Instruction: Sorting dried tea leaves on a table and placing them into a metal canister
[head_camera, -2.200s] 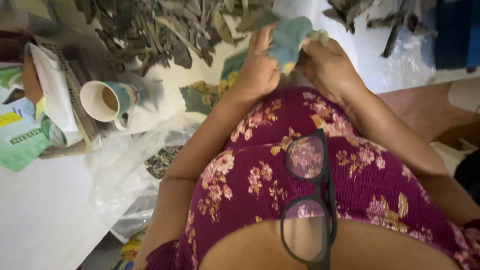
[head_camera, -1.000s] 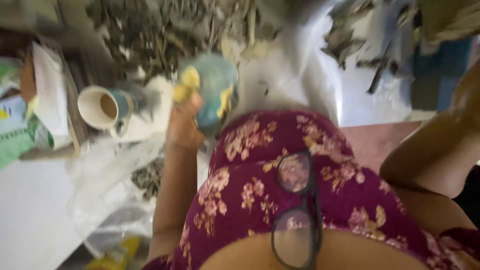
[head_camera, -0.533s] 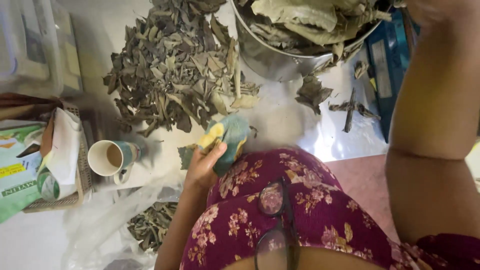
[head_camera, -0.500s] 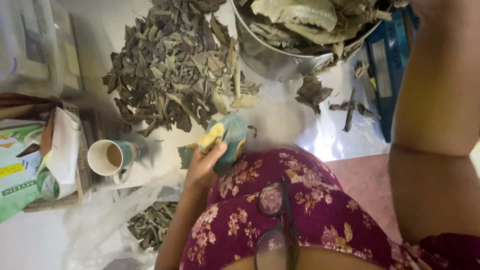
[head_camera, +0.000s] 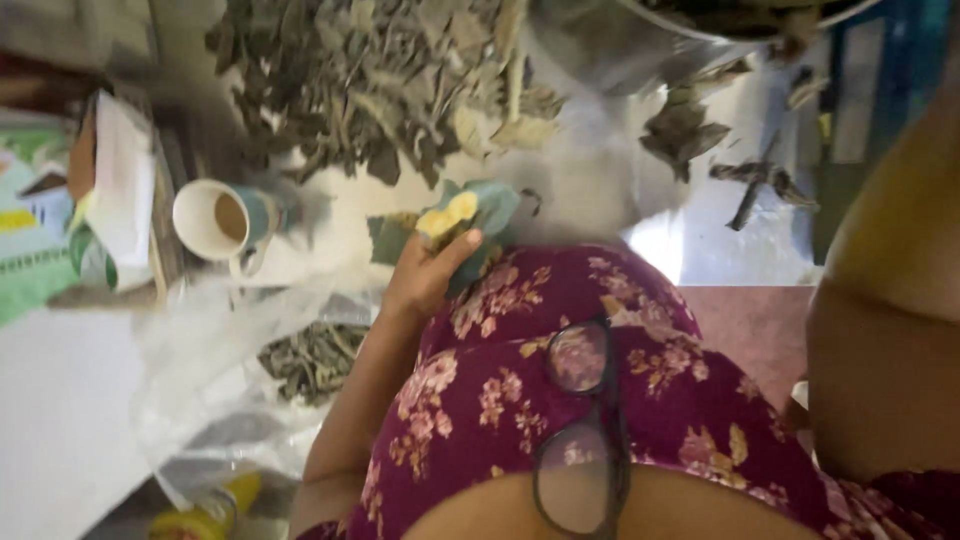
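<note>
left hand held the cloth at the counter's edge, right hand out of frame

the left hand (head_camera: 425, 280) was closed around a bunched blue-green cloth with yellow patches (head_camera: 470, 215), thumb laid across its lower fold and fingers wrapped behind. the cloth sat just above the waist of the maroon floral dress (head_camera: 560, 380), at the near edge of the white counter (head_camera: 600, 200), not pressed onto the surface. only the right forearm (head_camera: 885, 330) showed, raised along the right border; the right hand itself lay outside the picture, so i could not tell whether it was open or holding anything.

beyond the cloth a heap of dried leaves (head_camera: 370, 80) was spread over the counter, touching the foot of a large metal bowl (head_camera: 620, 50) also filled with leaves. a few loose scraps and twigs (head_camera: 750, 185) lay apart to the right. left of the left hand stood a cup (head_camera: 225, 220), tipped toward the camera, beside a woven basket with paper in it (head_camera: 120, 200). a clear plastic bag (head_camera: 250, 350) holding more dried leaves sagged below the counter's edge. black-framed glasses (head_camera: 580, 420) hung from the neckline.

judging by the grip, the cloth was merely being carried in one hand, between handlings. any further work with it would seem to need the right arm lowered back within reach.
</note>
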